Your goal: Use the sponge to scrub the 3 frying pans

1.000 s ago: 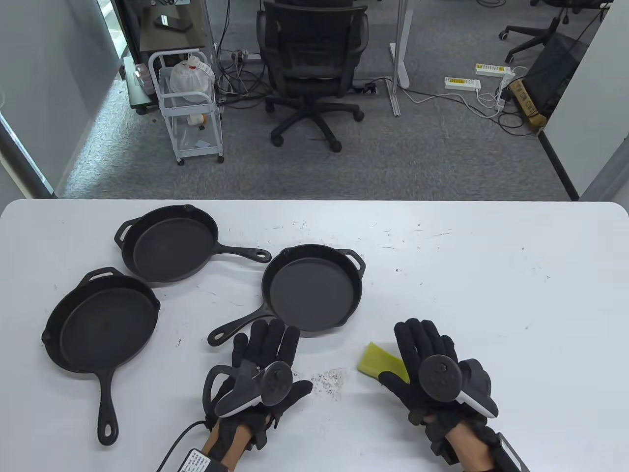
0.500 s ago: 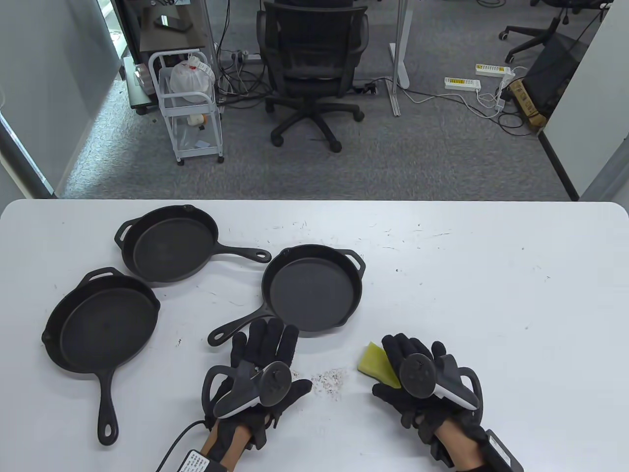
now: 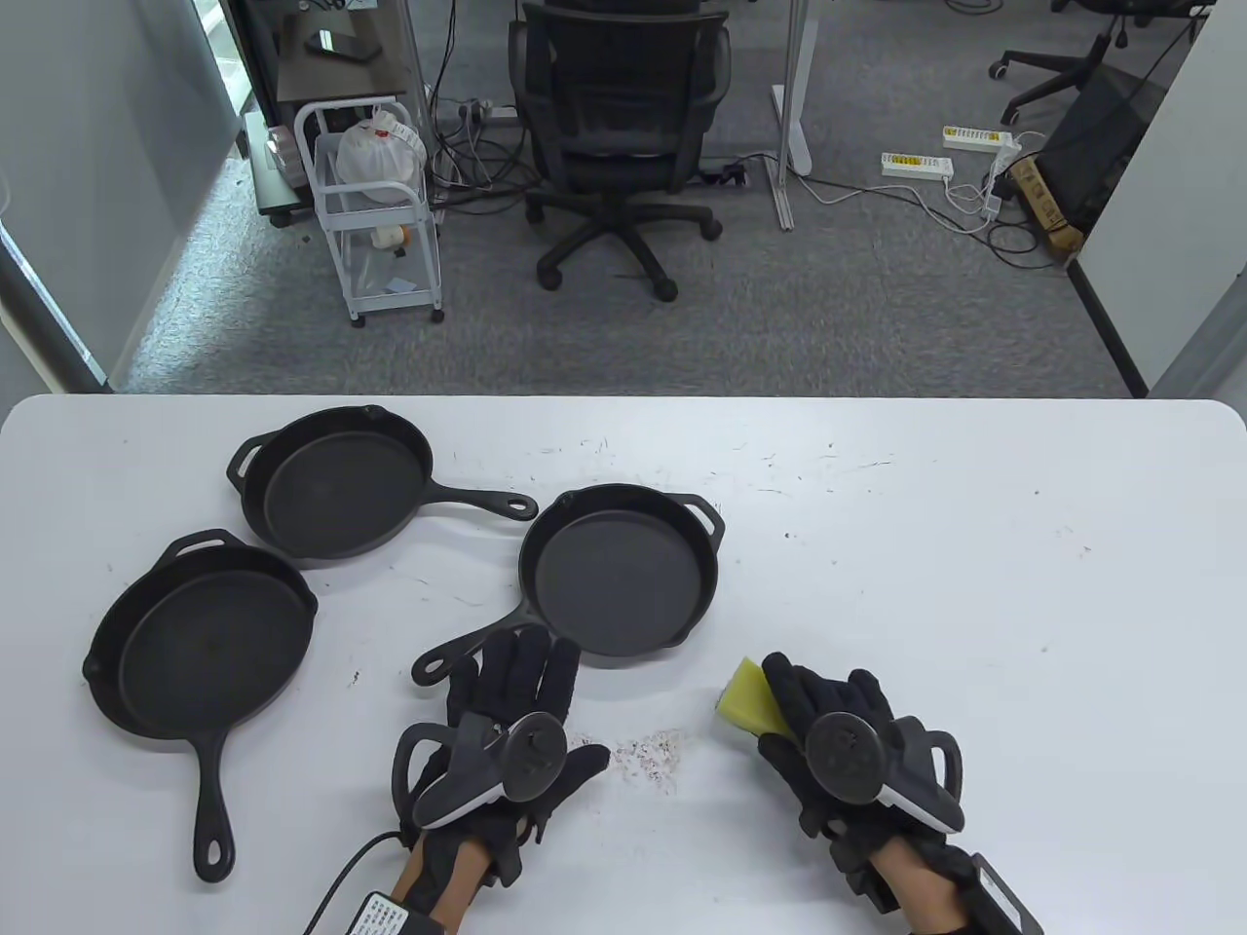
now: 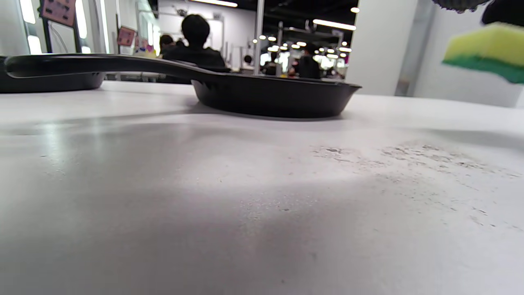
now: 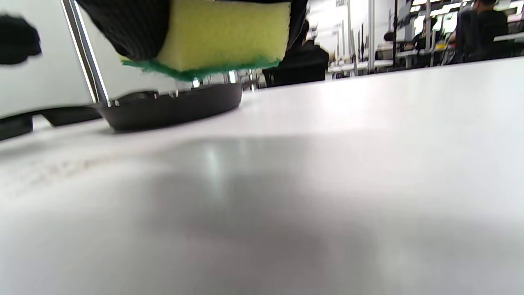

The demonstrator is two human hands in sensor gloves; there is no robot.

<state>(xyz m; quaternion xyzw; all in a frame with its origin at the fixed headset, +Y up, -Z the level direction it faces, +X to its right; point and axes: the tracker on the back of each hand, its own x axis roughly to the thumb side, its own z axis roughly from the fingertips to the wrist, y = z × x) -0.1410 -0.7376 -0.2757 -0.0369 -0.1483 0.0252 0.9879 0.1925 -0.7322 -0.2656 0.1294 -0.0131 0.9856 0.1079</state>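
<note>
Gripping the sponge (image 3: pixel 748 694) in curled fingers, the right hand (image 3: pixel 846 742) sits at the lower right of the table view, holding the yellow block just off the white table (image 3: pixel 974 584), right of a small patch of dark crumbs (image 3: pixel 655 758). Lower centre, the left hand (image 3: pixel 507 726) lies flat on the table with its fingers straight and spread, holding nothing, its fingertips just beside the handle of the nearest frying pan (image 3: pixel 616 569). Two more pans lie to the left: the back pan (image 3: pixel 336 481) in the upper left of the table with its handle pointing right, and the front-left pan (image 3: pixel 202 648) with its handle pointing toward the bottom edge; their rims are very close. An office chair (image 3: pixel 617 127) stands on the carpet beyond the table. From the left wrist view, low over the tabletop, the nearest pan (image 4: pixel 272 98) crosses the upper middle with its handle running to the left, and the sponge (image 4: pixel 487 51), yellow over green, hangs at the upper right clear of the table. From the right wrist view, gloved fingers (image 5: pixel 131 26) clasp the sponge (image 5: pixel 221 37) at the top edge, green side down, above the table and in front of a pan (image 5: pixel 172 108).
</note>
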